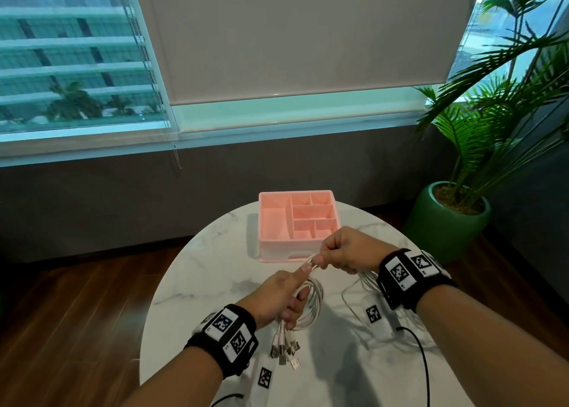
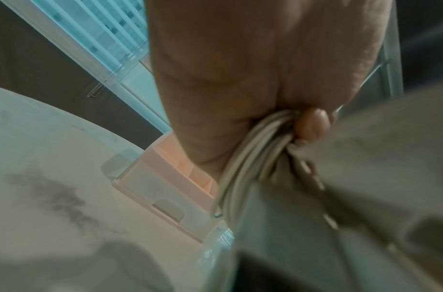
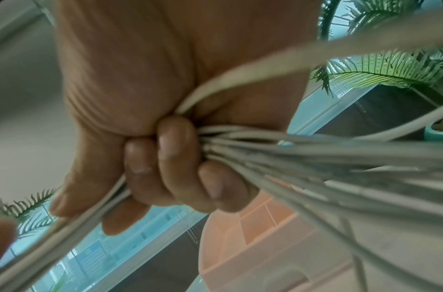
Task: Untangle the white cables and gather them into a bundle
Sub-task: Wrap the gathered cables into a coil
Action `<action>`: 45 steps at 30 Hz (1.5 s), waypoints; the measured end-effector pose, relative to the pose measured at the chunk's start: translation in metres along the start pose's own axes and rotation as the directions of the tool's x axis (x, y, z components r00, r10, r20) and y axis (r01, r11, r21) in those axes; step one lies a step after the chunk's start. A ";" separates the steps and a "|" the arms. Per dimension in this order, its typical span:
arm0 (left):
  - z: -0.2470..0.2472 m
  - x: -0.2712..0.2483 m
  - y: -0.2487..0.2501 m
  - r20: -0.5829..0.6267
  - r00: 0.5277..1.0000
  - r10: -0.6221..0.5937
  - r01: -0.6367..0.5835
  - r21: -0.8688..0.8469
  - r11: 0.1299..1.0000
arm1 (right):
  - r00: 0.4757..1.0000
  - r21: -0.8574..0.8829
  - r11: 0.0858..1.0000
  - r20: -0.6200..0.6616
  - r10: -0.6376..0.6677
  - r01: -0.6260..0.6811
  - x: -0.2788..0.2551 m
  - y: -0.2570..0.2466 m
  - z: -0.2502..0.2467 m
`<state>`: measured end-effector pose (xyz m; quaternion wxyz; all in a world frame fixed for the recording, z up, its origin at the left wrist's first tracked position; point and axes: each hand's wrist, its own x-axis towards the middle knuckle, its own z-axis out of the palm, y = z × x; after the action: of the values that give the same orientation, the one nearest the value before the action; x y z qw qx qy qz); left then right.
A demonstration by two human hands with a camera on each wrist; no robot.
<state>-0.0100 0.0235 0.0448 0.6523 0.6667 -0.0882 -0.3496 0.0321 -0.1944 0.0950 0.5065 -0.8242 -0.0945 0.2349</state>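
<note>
plugs: metal-tipped plugs (image 1: pixel 286 349) fan out below the left fist, hanging just above the table near its front edge.
left hand: left hand (image 1: pixel 281 296) is curled round a gathered run of white cables (image 1: pixel 309 302), thumb stretched forward along them; the wrist view shows the strands (image 2: pixel 242 158) squeezed between palm and a fingertip (image 2: pixel 312 124).
right hand: right hand (image 1: pixel 345 251) is closed in a fist on the same cables, pinching them close to the left thumb tip; in the wrist view the fingers (image 3: pixel 175 146) are wrapped over many strands (image 3: pixel 290 156) that spread out toward the camera.
cables: they run from fist to fist above the table, one loop hanging under the left hand, and loose lengths (image 1: pixel 358 286) lie on the table under the right wrist.
table: round white marble table (image 1: pixel 215 271).
tray: pink divided tray (image 1: pixel 268 222) stands at the far side of the table, just beyond the hands.
wrists: black bands with square printed markers (image 1: pixel 229 334) on both.
plant: green potted plant (image 1: pixel 446 222) on the floor to the right.
window: window with a blind (image 1: pixel 292 37) beyond.
</note>
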 end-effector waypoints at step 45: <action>-0.022 -0.011 0.036 -0.301 0.950 0.087 -0.202 -0.376 0.904 | 0.906 -0.271 0.962 -0.413 -0.090 -0.028 0.000 0.085 0.043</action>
<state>0.0071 0.0429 0.0800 0.8056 0.5519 0.0282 -0.2136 0.0042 -0.2008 0.0042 0.4013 -0.9151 -0.0275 0.0282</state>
